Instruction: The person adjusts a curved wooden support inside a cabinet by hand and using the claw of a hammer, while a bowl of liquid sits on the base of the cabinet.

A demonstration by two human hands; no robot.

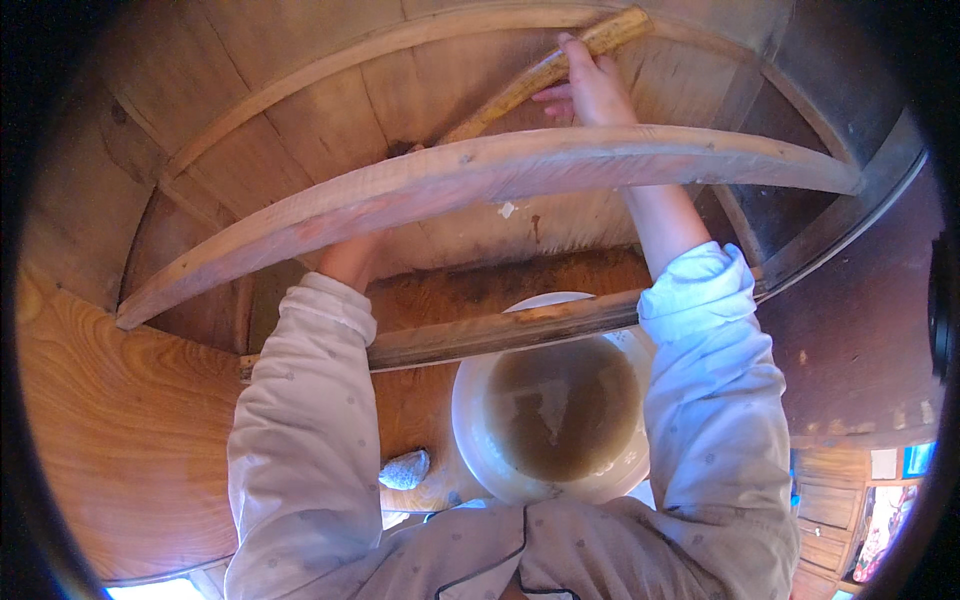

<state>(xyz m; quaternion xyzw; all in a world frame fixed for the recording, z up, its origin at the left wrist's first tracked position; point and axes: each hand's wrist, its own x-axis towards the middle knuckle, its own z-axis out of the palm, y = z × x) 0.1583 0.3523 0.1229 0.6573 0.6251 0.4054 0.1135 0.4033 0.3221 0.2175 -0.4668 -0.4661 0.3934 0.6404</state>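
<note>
A yellowish wooden stick (510, 97) slants up to the right across the inner boards of a wooden furniture piece. My right hand (590, 85) reaches over the curved rail (480, 180) and is closed around the stick's upper part. The stick's lower end runs down toward a small dark patch (403, 148) just above the rail, too unclear to name. My left forearm (350, 260) goes behind the same rail, which hides the left hand and its fingers.
Below the straight wooden bar (500, 340) stands a white basin (470, 430) of murky brown water. A crumpled greyish cloth-like thing (404, 469) lies left of it on a wood-grain surface (110, 430). A dark reddish panel (850, 330) closes the right side.
</note>
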